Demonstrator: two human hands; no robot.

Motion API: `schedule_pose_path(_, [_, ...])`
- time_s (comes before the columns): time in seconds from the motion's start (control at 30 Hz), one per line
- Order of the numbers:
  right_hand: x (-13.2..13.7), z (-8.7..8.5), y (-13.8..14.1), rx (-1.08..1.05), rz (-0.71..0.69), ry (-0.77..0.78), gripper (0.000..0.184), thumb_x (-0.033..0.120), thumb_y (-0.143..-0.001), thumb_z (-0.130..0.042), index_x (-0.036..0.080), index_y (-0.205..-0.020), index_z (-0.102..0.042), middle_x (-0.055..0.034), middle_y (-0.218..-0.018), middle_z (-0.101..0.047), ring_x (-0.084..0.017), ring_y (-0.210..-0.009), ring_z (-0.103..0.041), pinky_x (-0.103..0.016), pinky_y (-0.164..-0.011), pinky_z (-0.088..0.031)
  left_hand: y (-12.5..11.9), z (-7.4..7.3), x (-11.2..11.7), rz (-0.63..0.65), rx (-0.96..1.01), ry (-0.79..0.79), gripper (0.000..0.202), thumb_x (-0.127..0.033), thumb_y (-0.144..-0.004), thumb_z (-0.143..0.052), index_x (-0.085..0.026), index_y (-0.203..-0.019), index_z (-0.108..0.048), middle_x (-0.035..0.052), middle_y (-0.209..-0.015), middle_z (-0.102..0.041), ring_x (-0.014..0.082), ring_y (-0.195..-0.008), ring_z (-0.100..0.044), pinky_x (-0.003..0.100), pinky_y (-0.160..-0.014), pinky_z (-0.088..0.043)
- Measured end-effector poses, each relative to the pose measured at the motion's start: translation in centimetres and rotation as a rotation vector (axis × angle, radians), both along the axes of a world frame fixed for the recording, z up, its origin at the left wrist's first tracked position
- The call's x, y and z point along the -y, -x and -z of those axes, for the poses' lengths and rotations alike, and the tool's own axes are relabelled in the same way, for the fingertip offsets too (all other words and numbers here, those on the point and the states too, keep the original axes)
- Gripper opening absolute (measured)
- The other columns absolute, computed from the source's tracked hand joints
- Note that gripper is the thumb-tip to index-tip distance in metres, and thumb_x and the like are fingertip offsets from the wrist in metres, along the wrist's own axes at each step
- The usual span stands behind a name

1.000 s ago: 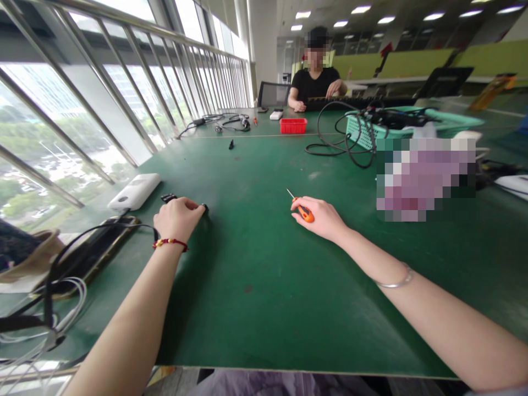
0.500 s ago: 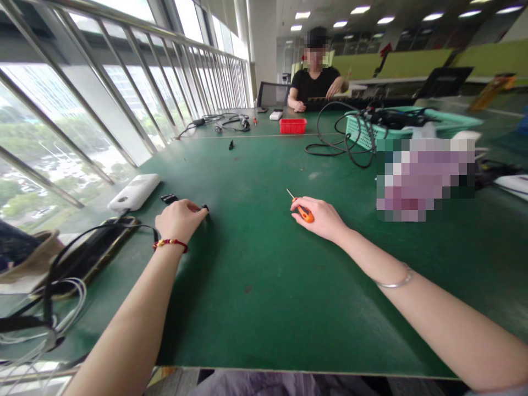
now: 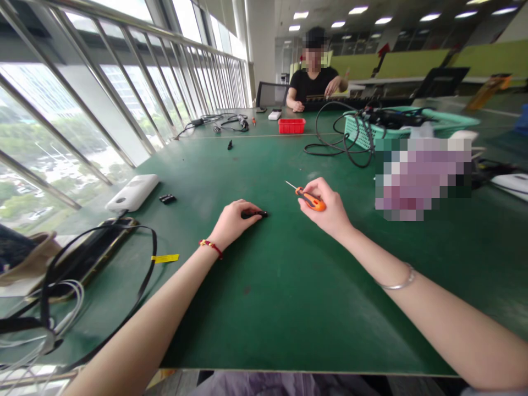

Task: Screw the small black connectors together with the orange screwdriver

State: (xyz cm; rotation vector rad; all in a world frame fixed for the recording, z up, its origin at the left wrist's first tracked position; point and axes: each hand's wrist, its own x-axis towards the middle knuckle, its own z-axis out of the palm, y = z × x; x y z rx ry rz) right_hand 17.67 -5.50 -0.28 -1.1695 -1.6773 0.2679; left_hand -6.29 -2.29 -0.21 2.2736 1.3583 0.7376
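Note:
My left hand (image 3: 235, 221) is closed on a small black part (image 3: 254, 213), low over the middle of the green table (image 3: 264, 308). The fingers cover some of the part, and its kind cannot be made out. To its right, my right hand (image 3: 328, 208) grips an orange and black screwdriver (image 3: 311, 199) by the handle. The thin shaft points up and to the left, clear of the black part. Left of my left hand, another small black piece (image 3: 167, 199) lies on the table beside a white power bank (image 3: 132, 192).
A dark phone-like slab (image 3: 88, 256) and looped cables (image 3: 61, 324) lie at the left. Farther back are a small black piece (image 3: 230, 145), a red basket (image 3: 291, 126) and a green basket (image 3: 361, 132) with cables. A person (image 3: 314, 82) sits across the table. A railing (image 3: 165, 77) borders the left side.
My left hand has moved right with the black part, away from the other black piece and toward the screwdriver. My right hand has shifted slightly right and turned, showing more of the handle.

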Motion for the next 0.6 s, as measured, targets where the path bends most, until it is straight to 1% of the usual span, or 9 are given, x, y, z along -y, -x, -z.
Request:
schedule_pose_path(0.07, [0.4, -1.0, 0.1, -0.131, 0.013, -0.062, 0.016, 0.029, -0.073, -0.064, 0.022, -0.08, -0.052, -0.0002, -0.074, -0.065, -0.014, -0.062, -0.062, -0.026, -0.059, -0.048, -2.2, 0.3, 0.2, 0.114, 0.026, 0.004, 0.02, -0.03, -0.078, -0.061, -0.019, -0.09, -0.073, 0.0047, -0.091, -0.068, 0.0168, -0.083, -0.063, 0.029, -0.081, -0.051])
schedule_pose_path(0.13, [0.7, -1.9, 0.2, -0.276, 0.024, -0.069, 0.017, 0.034, -0.075, -0.064, 0.021, -0.078, -0.054, 0.001, -0.066, -0.061, -0.012, -0.05, -0.056, -0.024, -0.048, -0.045, -3.9, 0.4, 0.3, 0.178, 0.028, 0.008, 0.018, -0.029, -0.078, -0.062, -0.019, -0.09, -0.072, 0.0043, -0.089, -0.068, 0.0167, -0.082, -0.063, 0.029, -0.079, -0.051])
schedule_pose_path(0.17, [0.8, -2.3, 0.1, -0.33, 0.038, -0.094, 0.018, 0.036, -0.075, -0.064, 0.021, -0.076, -0.055, 0.0011, -0.065, -0.06, -0.011, -0.05, -0.056, -0.024, -0.048, -0.045, -4.6, 0.4, 0.4, 0.195, 0.024, 0.005, 0.018, -0.028, -0.077, -0.064, -0.018, -0.09, -0.072, 0.004, -0.088, -0.068, 0.0168, -0.082, -0.063, 0.029, -0.078, -0.051])
schedule_pose_path(0.23, [0.9, -2.8, 0.0, -0.389, 0.074, -0.159, 0.019, 0.036, -0.075, -0.065, 0.02, -0.073, -0.055, 0.0011, -0.064, -0.058, -0.011, -0.052, -0.056, -0.024, -0.049, -0.046, -5.4, 0.5, 0.5, 0.188, 0.029, -0.003, 0.023, -0.027, -0.073, -0.069, -0.018, -0.094, -0.071, 0.0036, -0.087, -0.068, 0.0171, -0.081, -0.063, 0.03, -0.077, -0.052])
schedule_pose_path(0.33, [0.8, -3.0, -0.4, -0.385, 0.113, -0.214, 0.02, 0.034, -0.074, -0.067, 0.021, -0.069, -0.053, 0.0016, -0.063, -0.055, -0.011, -0.053, -0.054, -0.025, -0.051, -0.047, -5.7, 0.7, 0.6, 0.173, 0.077, 0.0, 0.03, -0.029, -0.07, -0.072, -0.017, -0.097, -0.069, 0.0037, -0.089, -0.068, 0.0174, -0.082, -0.063, 0.031, -0.08, -0.052])
schedule_pose_path(0.47, [0.7, -2.8, -0.6, -0.375, 0.11, -0.188, 0.021, 0.033, -0.074, -0.067, 0.021, -0.068, -0.052, 0.0021, -0.062, -0.053, -0.011, -0.054, -0.052, -0.025, -0.05, -0.046, -5.4, 0.7, 0.8, 0.19, 0.135, 0.009, 0.023, -0.031, -0.075, -0.068, -0.017, -0.093, -0.07, 0.0044, -0.092, -0.069, 0.0164, -0.083, -0.063, 0.03, -0.083, -0.05])
schedule_pose_path(0.6, [0.8, -2.7, -0.4, -0.377, 0.085, -0.149, 0.022, 0.035, -0.073, -0.068, 0.02, -0.069, -0.052, 0.002, -0.064, -0.054, -0.011, -0.056, -0.052, -0.025, -0.052, -0.048, -5.4, 0.5, 0.9, 0.198, 0.1, -0.006, 0.016, -0.029, -0.078, -0.065, -0.02, -0.088, -0.073, 0.0031, -0.089, -0.07, 0.017, -0.083, -0.062, 0.031, -0.084, -0.048])
